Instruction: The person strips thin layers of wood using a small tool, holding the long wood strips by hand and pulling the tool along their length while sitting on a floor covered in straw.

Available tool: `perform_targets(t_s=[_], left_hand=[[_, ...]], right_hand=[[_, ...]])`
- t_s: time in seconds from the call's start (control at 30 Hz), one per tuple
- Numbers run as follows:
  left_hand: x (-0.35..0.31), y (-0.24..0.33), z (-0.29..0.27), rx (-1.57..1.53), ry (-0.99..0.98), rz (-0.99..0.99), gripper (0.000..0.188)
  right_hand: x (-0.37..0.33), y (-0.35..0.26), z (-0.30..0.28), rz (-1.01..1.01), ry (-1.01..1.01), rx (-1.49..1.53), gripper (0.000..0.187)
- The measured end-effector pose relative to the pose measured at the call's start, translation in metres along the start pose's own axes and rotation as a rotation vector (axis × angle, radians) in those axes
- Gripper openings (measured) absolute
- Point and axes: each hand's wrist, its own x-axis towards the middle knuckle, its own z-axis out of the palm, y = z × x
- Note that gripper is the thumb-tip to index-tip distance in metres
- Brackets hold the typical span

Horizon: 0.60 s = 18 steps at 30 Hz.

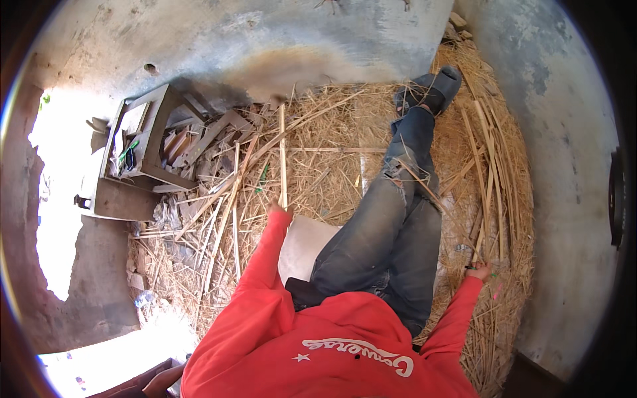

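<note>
My left hand, past the red sleeve, closes at the near end of a pale bamboo strip that points away toward the wall. My right hand is low over the straw at the right, its fingers curled. A small dark thing with a bit of green shows at those fingers, too small to name. One thin brown strip slants across my knees and ends near the right hand. My legs in torn jeans stretch forward, crossed at the ankles.
Straw and shavings cover the floor. Long strips lie along the right wall, others at the left. A worn wooden cabinet with scraps beside it stands at far left. A pale board lies beside my thigh.
</note>
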Motion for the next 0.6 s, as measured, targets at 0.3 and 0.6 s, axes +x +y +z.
perform_targets(t_s=[0.3, 0.6], left_hand=[[-0.012, -0.109, 0.104, 0.162, -0.124, -0.292, 0.061], [-0.032, -0.071, 0.035, 0.016, -0.075, -0.304, 0.052]], right_hand=[[-0.021, -0.019, 0.008, -0.092, -0.006, -0.081, 0.044], [-0.042, -0.027, 0.017, -0.158, 0.076, -0.065, 0.042]])
